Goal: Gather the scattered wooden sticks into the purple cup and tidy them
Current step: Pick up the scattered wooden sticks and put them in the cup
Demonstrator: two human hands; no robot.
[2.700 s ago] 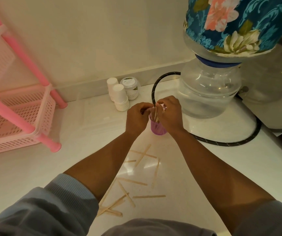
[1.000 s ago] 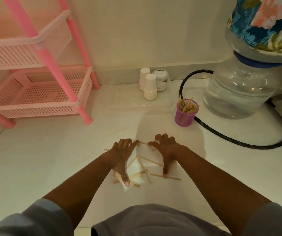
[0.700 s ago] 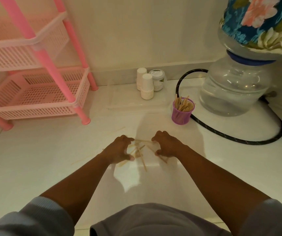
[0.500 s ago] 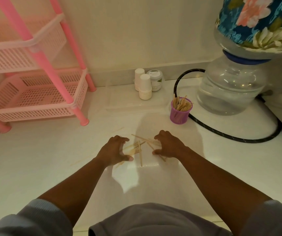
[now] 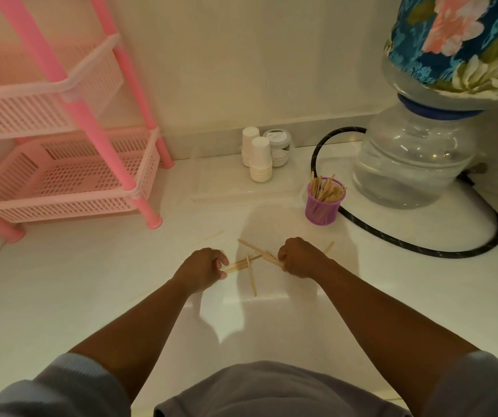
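While both hands are curled on the counter (image 5: pixel 271 341) short of the purple cup (image 5: pixel 323 203), a small bundle of wooden sticks (image 5: pixel 249 260) is pinched from either end — the left hand (image 5: pixel 201 267) clenched on the near-left ends, the right hand (image 5: pixel 300 257) on those nearest the cup. One loose stick (image 5: pixel 252 279) is left between the hands, its long axis running toward and away from the cup. More sticks already stand in the cup, which lies beyond and slightly right of the right hand — judged the nearer hand for the carry.
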